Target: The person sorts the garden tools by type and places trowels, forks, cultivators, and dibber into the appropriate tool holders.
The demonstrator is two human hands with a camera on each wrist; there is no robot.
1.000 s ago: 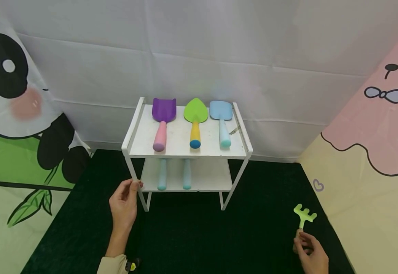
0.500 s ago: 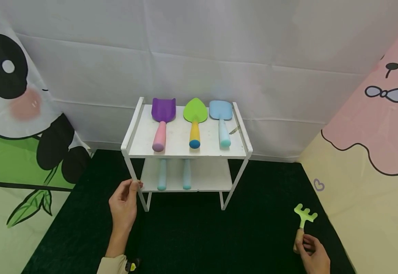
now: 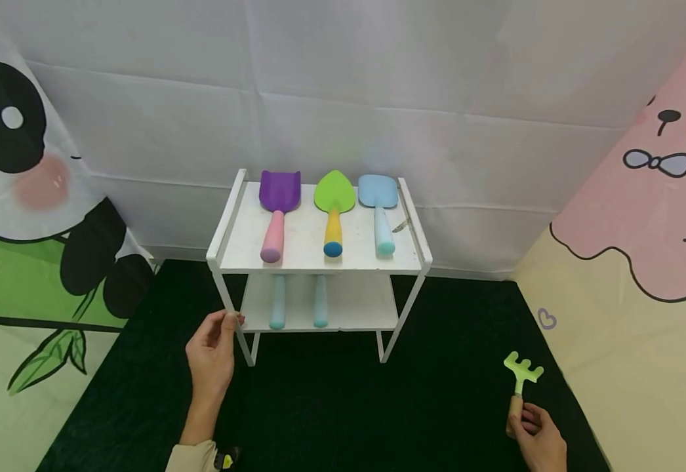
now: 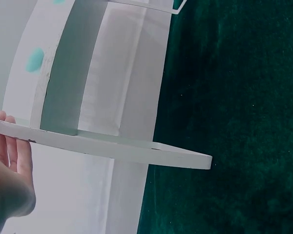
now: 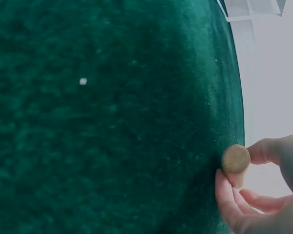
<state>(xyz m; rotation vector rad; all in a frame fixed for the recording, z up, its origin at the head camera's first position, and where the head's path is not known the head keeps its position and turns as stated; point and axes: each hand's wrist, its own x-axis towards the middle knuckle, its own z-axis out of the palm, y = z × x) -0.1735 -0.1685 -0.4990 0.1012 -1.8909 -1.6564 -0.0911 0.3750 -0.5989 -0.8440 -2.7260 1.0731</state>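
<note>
- Head view shows us a small toy rake [image 3: 523, 376] lying on the dark green cloth [image 3: 331, 406], low on the right side, well apart from the white two-tier rack [image 3: 319, 259].
- We see its pale green head with short prongs fanned away from us, a green neck below it, and a tan, wood-coloured handle nearest us.
- Our right hand [image 3: 536, 438] pinches that handle near its end; in the right wrist view the round tan butt of the handle sits between thumb and forefinger [image 5: 271, 150], with the other fingers curled beneath.
- From that close view we cannot be sure whether the rake is lifted or resting on the cloth; it appears to lie flat.
- Our left hand [image 3: 213, 354] is at the rack's front left leg, fingers curled round the post just under the lower shelf; the left wrist view shows the fingers [image 4: 12, 156] pressed together against a white bar.
- On the top shelf lie three toy spades side by side, blades toward the wall: a purple scoop with a pink handle [image 3: 277, 213], a green pointed trowel with a yellow handle [image 3: 334, 210], and a light blue spade [image 3: 380, 210].
- On the lower shelf we see two pale blue handles [image 3: 297, 303] poking forward; their heads are hidden.
</note>
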